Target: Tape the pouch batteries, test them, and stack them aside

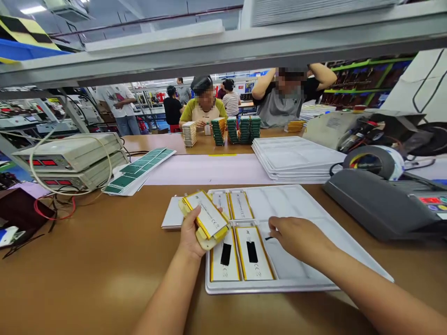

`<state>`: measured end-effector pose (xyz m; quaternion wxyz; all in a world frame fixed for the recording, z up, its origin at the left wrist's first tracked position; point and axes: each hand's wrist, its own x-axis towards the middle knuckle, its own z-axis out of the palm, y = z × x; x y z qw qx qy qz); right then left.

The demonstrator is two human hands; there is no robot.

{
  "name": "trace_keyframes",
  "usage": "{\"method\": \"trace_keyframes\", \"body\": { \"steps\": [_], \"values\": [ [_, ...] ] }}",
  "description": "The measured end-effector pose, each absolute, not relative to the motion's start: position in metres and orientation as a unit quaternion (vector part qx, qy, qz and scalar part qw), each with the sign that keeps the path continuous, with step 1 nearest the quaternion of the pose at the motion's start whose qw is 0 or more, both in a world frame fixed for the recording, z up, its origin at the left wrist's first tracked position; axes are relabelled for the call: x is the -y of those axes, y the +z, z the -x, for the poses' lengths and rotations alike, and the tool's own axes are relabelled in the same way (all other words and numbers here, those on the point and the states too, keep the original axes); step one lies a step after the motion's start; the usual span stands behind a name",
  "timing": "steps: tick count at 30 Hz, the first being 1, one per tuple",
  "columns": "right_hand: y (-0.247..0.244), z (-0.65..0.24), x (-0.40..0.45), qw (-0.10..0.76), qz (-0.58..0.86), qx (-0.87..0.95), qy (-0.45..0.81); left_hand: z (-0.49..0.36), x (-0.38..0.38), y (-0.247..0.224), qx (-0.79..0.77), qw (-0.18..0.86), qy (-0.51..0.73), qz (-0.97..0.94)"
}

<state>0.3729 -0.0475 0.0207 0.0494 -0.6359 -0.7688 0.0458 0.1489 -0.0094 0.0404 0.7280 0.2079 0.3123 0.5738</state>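
My left hand (194, 235) is closed round a pale yellow holder (208, 242) with a white battery pack (208, 217) on it, thumb on the pack's edge. They are tilted above the left part of a white tray (299, 283). My right hand (293, 236) is over the tray's middle, fingertips pinched, with a small black strip (268, 238) at them. In the tray's front left lie two packs with black patches, one of them (255, 260) fully visible. Behind them is another pack (240, 205), beside one partly hidden by the held pack.
White sheets (170, 218) lie left of the tray. Stacked trays (293, 156), a tape dispenser (370, 200) and stacked meters (75, 160) surround the work area. Green-marked sheets (139, 170) lie at back left. Two people sit opposite, behind battery stacks (244, 130). A shelf beam (209, 51) crosses above.
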Motion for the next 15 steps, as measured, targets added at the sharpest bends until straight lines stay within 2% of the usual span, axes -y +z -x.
{"method": "trace_keyframes", "body": {
  "steps": [7,11,15],
  "values": [
    [0.012,-0.365,0.048,0.063,0.618,0.78,0.07,-0.148,0.004,0.036,-0.336,0.692,0.602,-0.214],
    [0.006,-0.373,0.04,0.111,0.641,0.721,0.239,-0.15,0.005,0.034,-0.377,0.672,0.6,-0.217],
    [0.005,-0.368,0.035,0.195,0.578,0.636,0.473,-0.152,0.005,0.033,-0.389,0.665,0.598,-0.224]
  ]
}}
